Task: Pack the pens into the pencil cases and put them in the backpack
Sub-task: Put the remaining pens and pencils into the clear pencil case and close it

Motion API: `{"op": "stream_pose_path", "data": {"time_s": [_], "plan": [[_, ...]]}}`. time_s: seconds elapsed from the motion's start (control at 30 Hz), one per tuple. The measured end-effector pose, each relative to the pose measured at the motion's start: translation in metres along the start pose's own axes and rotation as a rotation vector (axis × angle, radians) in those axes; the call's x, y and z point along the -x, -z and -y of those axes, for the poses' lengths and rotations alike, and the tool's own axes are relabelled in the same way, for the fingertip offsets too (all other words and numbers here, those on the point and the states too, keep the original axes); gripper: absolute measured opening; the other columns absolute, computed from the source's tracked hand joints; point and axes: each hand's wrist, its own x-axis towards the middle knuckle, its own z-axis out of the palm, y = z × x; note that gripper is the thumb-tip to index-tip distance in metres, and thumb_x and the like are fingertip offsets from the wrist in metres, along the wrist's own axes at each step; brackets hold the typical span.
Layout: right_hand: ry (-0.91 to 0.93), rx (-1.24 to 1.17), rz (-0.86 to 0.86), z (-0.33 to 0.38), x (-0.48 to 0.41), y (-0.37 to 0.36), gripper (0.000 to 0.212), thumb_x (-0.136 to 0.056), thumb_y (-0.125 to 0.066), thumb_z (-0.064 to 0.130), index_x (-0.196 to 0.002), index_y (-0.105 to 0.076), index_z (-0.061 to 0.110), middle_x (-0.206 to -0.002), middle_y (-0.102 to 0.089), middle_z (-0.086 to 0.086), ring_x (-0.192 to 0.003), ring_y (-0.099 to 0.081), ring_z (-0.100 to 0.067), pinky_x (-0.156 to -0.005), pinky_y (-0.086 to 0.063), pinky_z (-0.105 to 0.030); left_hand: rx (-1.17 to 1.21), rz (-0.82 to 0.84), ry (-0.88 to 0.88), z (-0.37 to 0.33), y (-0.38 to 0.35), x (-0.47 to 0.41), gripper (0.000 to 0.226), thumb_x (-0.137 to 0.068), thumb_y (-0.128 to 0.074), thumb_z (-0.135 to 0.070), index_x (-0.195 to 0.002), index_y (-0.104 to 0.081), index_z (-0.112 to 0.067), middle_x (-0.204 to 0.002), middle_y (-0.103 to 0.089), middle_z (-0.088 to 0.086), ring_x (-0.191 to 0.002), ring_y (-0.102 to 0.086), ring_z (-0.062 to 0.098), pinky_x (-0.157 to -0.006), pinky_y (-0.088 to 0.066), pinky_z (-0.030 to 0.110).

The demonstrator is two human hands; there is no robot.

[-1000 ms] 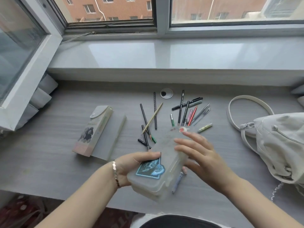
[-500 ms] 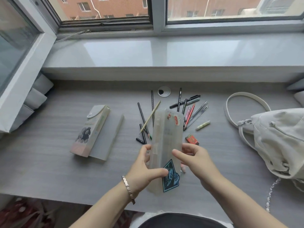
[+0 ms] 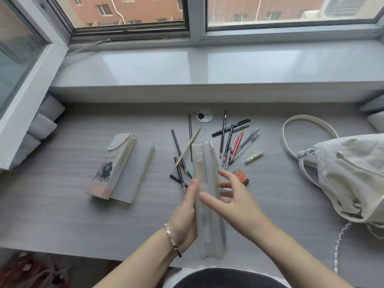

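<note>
A translucent plastic pencil case (image 3: 204, 163) stands edge-on above the desk, its long side pointing away from me. My left hand (image 3: 185, 215) grips its left side near the lower half. The thumb of my right hand (image 3: 232, 202) lies across the case's near face, and the spread fingers touch its right side. Several pens and pencils (image 3: 227, 140) lie scattered on the desk behind the case. A second pencil case (image 3: 112, 165) with a dog picture lies at the left, its lid folded out. The white backpack (image 3: 349, 175) sits at the right.
A small red eraser box (image 3: 241, 175) and a pale green highlighter (image 3: 253, 157) lie just right of my hands. A round cable grommet (image 3: 204, 115) sits at the desk's back, below the window sill (image 3: 207, 65). The backpack's strap (image 3: 307, 119) loops toward the pens.
The translucent case has turned from lying flat in my left hand to standing edge-on. My right hand's fingers have spread out from their pinch on it.
</note>
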Motion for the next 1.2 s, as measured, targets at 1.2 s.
{"op": "stream_pose_path", "data": {"time_s": [1.2], "plan": [[0.266, 0.470, -0.207, -0.015, -0.029, 0.017, 0.044, -0.093, -0.038, 0.011, -0.137, -0.037, 0.013, -0.084, -0.069, -0.009, -0.086, -0.061, -0.029, -0.072, -0.038, -0.032, 0.012, -0.292, -0.143, -0.006, 0.014, -0.017, 0.070, -0.059, -0.063, -0.063, -0.110, -0.065, -0.015, -0.108, -0.070, 0.010, -0.098, -0.067, 0.026, -0.071, -0.057, 0.036]]}}
